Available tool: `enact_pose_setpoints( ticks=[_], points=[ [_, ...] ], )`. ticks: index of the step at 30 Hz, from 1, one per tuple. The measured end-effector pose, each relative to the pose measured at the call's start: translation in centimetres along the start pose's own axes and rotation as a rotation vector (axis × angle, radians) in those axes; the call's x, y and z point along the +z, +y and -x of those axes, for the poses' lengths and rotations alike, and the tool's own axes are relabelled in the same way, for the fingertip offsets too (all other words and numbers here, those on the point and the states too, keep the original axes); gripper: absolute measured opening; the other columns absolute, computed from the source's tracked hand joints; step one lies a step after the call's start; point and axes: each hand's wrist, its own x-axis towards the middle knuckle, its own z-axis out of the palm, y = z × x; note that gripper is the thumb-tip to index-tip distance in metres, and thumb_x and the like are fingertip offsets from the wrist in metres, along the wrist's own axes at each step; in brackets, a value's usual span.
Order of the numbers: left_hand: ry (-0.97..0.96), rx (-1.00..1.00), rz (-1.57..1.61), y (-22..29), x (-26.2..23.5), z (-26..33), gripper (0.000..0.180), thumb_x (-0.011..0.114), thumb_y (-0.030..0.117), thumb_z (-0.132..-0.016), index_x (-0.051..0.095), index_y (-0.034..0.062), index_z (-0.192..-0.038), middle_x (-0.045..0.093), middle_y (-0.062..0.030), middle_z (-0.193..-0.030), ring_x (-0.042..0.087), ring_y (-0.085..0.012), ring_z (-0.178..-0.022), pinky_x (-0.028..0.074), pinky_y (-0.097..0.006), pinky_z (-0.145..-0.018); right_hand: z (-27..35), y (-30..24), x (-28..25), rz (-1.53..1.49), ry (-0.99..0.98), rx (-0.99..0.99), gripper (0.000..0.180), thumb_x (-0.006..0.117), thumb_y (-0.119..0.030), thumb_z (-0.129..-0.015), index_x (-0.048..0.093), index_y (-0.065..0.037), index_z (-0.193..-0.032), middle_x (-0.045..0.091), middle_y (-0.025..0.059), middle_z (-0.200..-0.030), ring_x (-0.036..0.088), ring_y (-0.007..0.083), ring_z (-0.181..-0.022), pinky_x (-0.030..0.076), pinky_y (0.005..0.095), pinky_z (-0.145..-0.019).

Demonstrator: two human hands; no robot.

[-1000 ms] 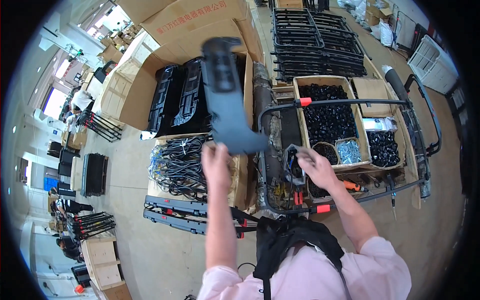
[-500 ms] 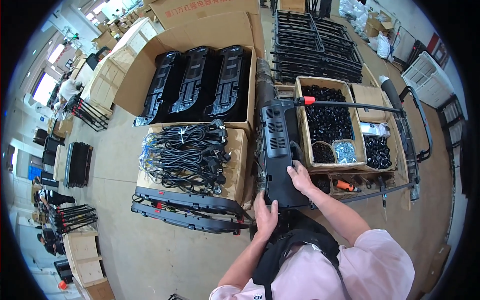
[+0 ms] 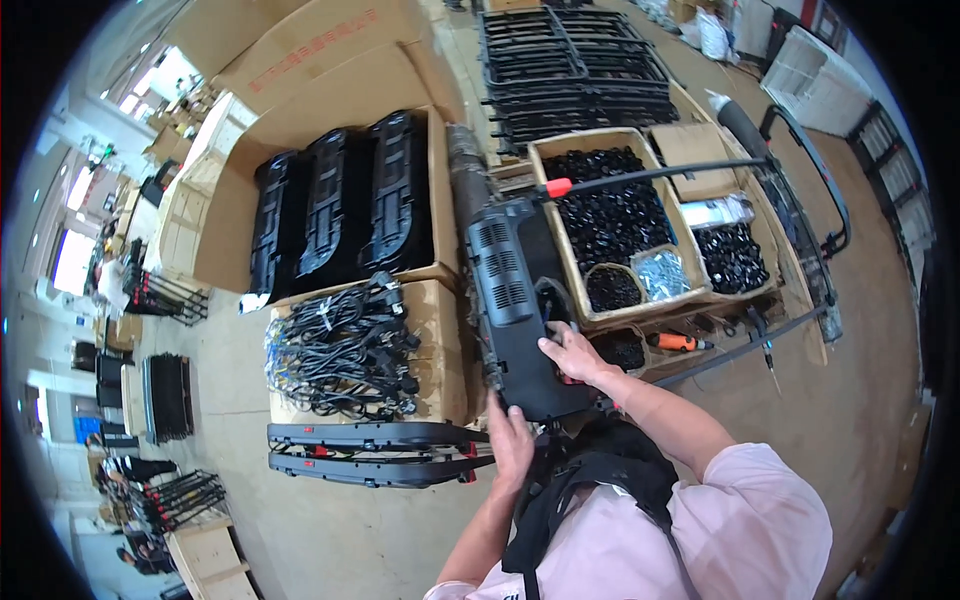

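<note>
A long black plastic housing (image 3: 515, 355), with slotted vents on its far part, lies lengthwise in front of me. It is joined to a black tube frame (image 3: 660, 172) with a red piece near its left end. My right hand (image 3: 578, 358) grips the housing's right edge, thumb on top and fingers partly hidden below. At the near left corner my left hand (image 3: 510, 440) holds the edge, thumb against the near end and fingers along the side. What lies under the housing is hidden.
Right of the housing stands a cardboard box (image 3: 572, 285) of small black parts and silver screws. An orange-handled tool (image 3: 680, 342) lies nearer. To the left are bundled black power cables (image 3: 345, 345), a carton of black covers (image 3: 335, 200) and black frame bars (image 3: 375, 437). Stacked black frames (image 3: 575, 85) stand behind.
The view has turned, so the scene sits further left and tilts. Both hands keep their hold on the housing, which stays in place among the boxes.
</note>
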Motion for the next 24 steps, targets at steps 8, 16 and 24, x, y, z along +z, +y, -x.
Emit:
enact_pose_setpoints(
  ticks=[8,16,24],
  points=[
    [-0.275,0.372,-0.156,11.6,7.1,-7.4,0.012,0.069,0.007,-0.096,0.071,0.0032,-0.107,0.069,-0.0147,-0.105,0.066,-0.035,-0.104,0.053,-0.044,-0.093,12.4,-1.7,-19.2,-0.354,-0.404,0.239,0.033,0.063,-0.025,-0.101,0.072,-0.001,-0.12,0.074,0.0067,-0.094,0.068,0.0127,-0.077,0.055,0.0314,-0.071],
    [-0.997,0.545,-0.56,3.7,25.3,-13.1,0.03,0.066,0.012,-0.094,0.071,0.0101,-0.124,0.068,-0.0139,-0.125,0.065,-0.0382,-0.117,0.052,-0.046,-0.105,20.9,12.3,-22.9,-0.399,-0.213,0.418,0.03,0.063,-0.023,-0.098,0.075,0.001,-0.111,0.075,0.0076,-0.092,0.068,0.0144,-0.073,0.056,0.0314,-0.071],
    [-1.295,0.754,-0.813,2.0,28.1,-13.2,0.052,0.079,0.021,-0.087,0.061,0.0161,-0.135,0.05,-0.0204,-0.144,0.056,-0.0433,-0.129,0.054,-0.05,-0.105,20.1,21.2,-19.3,-0.544,-0.03,0.628,0.029,0.063,-0.026,-0.098,0.075,-0.001,-0.106,0.072,0.0067,-0.087,0.066,0.0149,-0.071,0.055,0.0321,-0.069]
  ],
)
